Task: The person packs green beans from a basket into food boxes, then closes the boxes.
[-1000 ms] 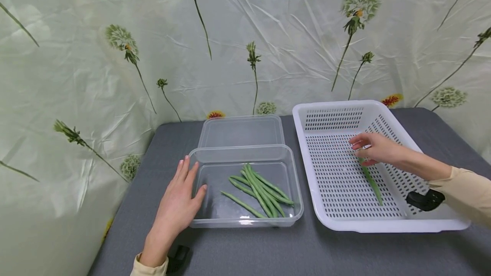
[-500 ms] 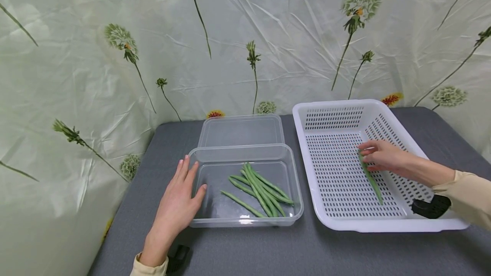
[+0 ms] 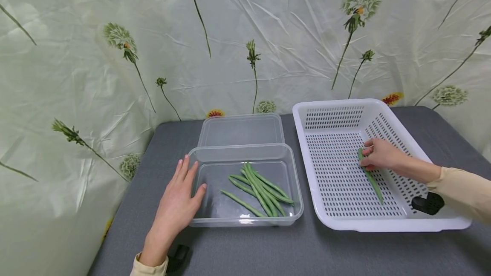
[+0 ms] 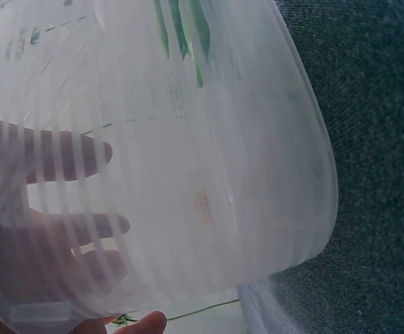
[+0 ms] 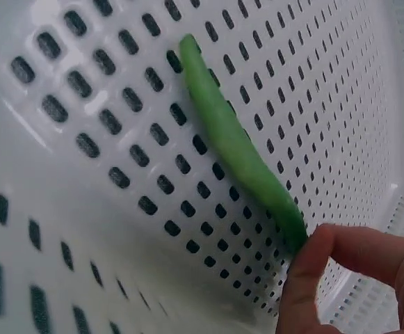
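Note:
My right hand (image 3: 383, 155) is down inside the white basket (image 3: 318, 199), its thumb and fingertips pinching the far end of a single green bean (image 3: 373, 185). In the right wrist view the rest of that bean (image 5: 233, 149) lies along the perforated floor, with thumb and forefinger (image 5: 327, 243) meeting at its end. My left hand (image 3: 176, 203) rests at the left wall of a clear plastic container (image 3: 245, 222), fingers straight and spread. Several green beans (image 3: 262, 191) lie piled in that container, towards its right side. Through the cloudy wall, the left wrist view shows my fingers (image 4: 62, 156).
A clear lid (image 3: 241, 131) lies flat behind the container. Both vessels stand side by side on a grey cloth-covered table (image 3: 268, 250), a narrow strip of cloth between them. A curtain with a dandelion print (image 3: 215, 76) hangs behind the table.
My right hand first shifted right and slightly nearer, then lowered, and its fingers closed on the bean's far end. The left hand and the container have stayed put.

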The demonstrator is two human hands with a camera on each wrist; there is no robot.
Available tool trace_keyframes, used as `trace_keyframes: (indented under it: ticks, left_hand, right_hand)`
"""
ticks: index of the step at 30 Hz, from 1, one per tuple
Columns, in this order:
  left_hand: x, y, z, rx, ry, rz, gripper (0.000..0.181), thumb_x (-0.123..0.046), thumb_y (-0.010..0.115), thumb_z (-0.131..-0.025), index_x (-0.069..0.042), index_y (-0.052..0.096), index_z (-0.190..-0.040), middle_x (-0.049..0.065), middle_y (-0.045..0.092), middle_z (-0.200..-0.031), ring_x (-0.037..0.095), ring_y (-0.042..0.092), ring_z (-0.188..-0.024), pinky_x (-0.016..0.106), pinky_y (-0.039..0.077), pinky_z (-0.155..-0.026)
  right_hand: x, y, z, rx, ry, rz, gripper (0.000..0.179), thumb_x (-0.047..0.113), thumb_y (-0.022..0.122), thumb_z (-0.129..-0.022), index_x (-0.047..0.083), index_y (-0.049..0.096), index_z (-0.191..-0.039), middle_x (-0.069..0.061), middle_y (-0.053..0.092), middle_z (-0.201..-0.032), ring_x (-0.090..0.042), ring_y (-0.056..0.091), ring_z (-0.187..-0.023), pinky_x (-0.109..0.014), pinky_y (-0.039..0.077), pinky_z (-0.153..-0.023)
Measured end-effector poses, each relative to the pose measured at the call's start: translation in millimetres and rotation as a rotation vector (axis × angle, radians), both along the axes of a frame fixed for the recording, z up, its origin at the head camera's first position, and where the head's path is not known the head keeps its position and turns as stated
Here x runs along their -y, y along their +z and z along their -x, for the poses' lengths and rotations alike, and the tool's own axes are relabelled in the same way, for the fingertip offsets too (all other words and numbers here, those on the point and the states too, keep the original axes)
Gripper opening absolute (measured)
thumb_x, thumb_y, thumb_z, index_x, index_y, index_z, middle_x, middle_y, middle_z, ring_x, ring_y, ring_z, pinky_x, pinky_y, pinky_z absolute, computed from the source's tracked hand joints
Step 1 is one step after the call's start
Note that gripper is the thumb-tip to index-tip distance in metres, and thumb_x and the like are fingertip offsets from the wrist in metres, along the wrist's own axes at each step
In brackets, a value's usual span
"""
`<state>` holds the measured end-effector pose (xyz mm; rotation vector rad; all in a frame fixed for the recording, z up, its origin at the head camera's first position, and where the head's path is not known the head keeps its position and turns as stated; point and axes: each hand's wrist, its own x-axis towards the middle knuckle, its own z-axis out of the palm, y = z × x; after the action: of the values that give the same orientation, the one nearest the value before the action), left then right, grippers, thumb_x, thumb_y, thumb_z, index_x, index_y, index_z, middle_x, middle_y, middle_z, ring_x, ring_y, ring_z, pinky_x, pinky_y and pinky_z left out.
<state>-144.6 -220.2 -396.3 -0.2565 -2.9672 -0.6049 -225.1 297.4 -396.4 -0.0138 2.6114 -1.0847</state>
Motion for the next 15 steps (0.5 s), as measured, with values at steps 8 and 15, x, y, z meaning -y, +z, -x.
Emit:
trace_keyframes:
  ticks: [8,15]
  left_hand:
    - [-0.8,1.2,0.1,-0.009,-0.002,0.001,0.066,-0.027,0.059,-0.099,0.001,0.032,-0.152,0.017,0.009,-0.163,0.034,0.007,-0.149,0.059,0.019,-0.113]
    - [0.1,1.3,-0.7,-0.002,0.003,0.0,0.066,-0.027,0.059,-0.099,0.001,0.032,-0.153,0.018,0.009,-0.163,0.035,0.006,-0.149,0.06,0.019,-0.113]
  right_hand:
    - [7,1.5,-6.5,-0.016,0.121,-0.049,0.046,-0.001,0.073,-0.08,-0.015,0.047,-0.115,-0.009,0.055,-0.084,-0.018,0.051,-0.062,-0.032,0.049,-0.051]
    - [12,5.8,-6.0,-0.064,0.161,-0.008,0.049,-0.002,0.066,-0.085,-0.012,0.046,-0.129,-0.019,0.057,-0.101,-0.021,0.054,-0.071,-0.033,0.05,-0.053]
